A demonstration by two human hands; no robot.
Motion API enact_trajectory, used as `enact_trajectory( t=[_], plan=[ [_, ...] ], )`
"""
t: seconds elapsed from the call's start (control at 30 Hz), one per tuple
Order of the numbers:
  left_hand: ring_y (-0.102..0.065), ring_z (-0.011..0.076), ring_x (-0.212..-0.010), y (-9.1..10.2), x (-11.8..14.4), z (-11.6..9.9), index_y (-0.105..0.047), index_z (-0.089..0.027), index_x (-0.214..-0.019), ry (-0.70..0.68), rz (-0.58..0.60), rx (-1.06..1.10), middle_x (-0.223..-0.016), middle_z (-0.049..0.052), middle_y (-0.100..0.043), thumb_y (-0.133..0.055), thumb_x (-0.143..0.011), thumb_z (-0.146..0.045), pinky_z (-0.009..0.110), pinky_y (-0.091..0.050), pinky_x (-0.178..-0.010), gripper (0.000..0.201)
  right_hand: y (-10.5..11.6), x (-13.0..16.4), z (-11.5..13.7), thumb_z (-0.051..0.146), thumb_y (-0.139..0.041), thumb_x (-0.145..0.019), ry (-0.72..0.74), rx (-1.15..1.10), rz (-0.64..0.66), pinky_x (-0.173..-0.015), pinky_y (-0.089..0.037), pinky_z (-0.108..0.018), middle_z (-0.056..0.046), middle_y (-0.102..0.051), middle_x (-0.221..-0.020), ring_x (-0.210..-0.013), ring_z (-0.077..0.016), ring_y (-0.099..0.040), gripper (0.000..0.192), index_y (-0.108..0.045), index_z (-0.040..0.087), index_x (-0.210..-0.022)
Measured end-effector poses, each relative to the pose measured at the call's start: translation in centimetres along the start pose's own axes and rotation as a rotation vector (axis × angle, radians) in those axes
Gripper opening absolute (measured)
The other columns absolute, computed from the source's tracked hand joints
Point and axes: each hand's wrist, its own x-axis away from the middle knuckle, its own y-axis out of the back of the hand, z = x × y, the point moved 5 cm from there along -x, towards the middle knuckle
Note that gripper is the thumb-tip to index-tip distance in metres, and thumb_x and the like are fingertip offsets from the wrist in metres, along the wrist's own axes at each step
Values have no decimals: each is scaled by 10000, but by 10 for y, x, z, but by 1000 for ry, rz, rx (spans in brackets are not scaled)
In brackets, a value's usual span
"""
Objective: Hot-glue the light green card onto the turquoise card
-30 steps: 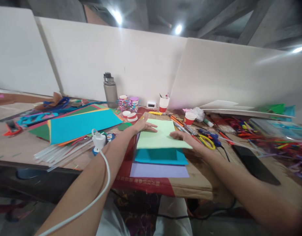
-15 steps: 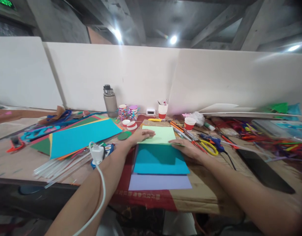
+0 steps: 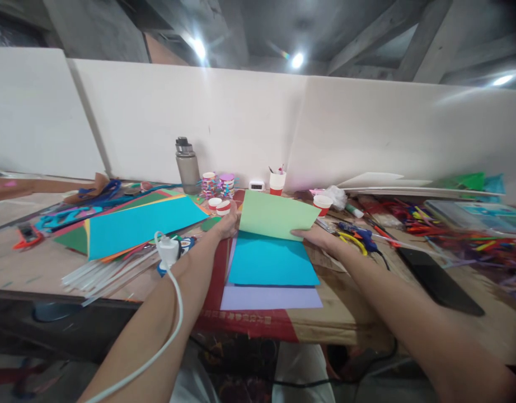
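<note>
I hold a light green sheet (image 3: 277,214) lifted off the bench (image 3: 350,313), tilted up so its face turns toward me. My left hand (image 3: 228,224) grips its left edge, fingers pinched on the paper and mostly hidden behind it. My right hand (image 3: 319,238) grips the lower right corner, thumb on the near face and the other fingers tucked behind the sheet. So the green sheet spans between my two hands, its lower edge hanging just above a teal sheet (image 3: 272,262) that lies flat below, and under that a lilac sheet (image 3: 270,298) shows along the near edge.

To my left a big turquoise sheet (image 3: 140,223) tops a fanned pile of coloured paper, with a white plug and cable (image 3: 169,253) resting near my left forearm. A grey bottle (image 3: 187,165) stands at the back by the white partition. To my right, yellow-handled scissors (image 3: 350,239) lie just beside my right hand, and a black phone (image 3: 438,280) lies farther out.
</note>
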Motion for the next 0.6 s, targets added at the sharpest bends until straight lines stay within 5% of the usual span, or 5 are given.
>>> enact_trajectory(
  t=[0.2,0.4,0.6],
  plan=[
    [-628,348,-990,5,3,3,-602,-81,-1149,-4,-18,-131,-982,183,-698,-312,-661,-856,431,-478,-808,961,-2,5,19,149,-673,-722,-32,10,4,-1011,-418,-365,-97,-593,-1281,-1131,-204,-572,487,-599,167,-1202],
    [-591,314,-1068,7,4,-5,-604,-148,-1153,-60,-60,-417,-1090,105,-688,-786,-494,-506,441,-433,-958,772,-2,0,13,119,-666,-726,-120,8,3,-906,-497,-332,-93,-625,-1236,-1041,-192,-622,473,-600,159,-1192],
    [-546,302,-1159,-1,9,-15,-630,-132,-1096,-105,-42,-610,-1179,115,-652,-819,-499,-429,419,-400,-1024,692,2,-15,-4,214,-733,-683,-151,153,-28,-876,-504,-326,-74,-695,-1095,-960,-200,-651,382,-675,152,-1056]
  ],
)
